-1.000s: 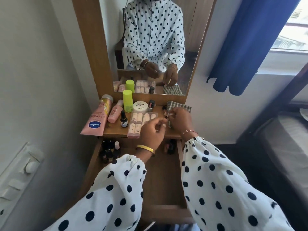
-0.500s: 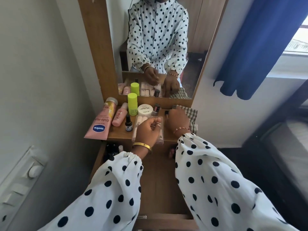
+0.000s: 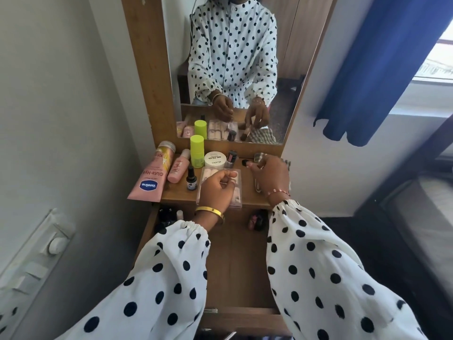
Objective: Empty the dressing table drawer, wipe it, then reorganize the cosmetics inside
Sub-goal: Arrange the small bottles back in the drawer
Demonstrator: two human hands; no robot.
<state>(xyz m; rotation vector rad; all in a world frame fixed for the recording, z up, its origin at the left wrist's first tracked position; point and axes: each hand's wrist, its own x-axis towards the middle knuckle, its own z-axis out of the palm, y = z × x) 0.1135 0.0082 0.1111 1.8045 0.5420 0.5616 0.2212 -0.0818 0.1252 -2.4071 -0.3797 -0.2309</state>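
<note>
Both hands reach forward over the tabletop, arms in white black-dotted sleeves. Left hand, gold bangle on wrist, hovers palm-down with fingers curled over the clear plastic box of press-on nails; whether it grips anything, cannot tell. Right hand, thin bracelet on wrist, is held higher near the mirror base, fingers pinching a slim pale-handled makeup brush with dark bristle tip; the mirror reflection shows the same pinch.

Counts on the wooden dressing tabletop: one pink Vaseline lotion tube, one small pink bottle, one neon-green capped bottle, one round white nail-polish-remover jar, one tiny dark dropper bottle, one small dark-capped pink polish bottle, one checked cloth partly behind the right hand.

Open wooden drawer lies below and nearer than both hands, under the forearms. Several dark small bottles sit in its back-left corner, one dark-and-pink item back-right; exact count unclear.
</note>
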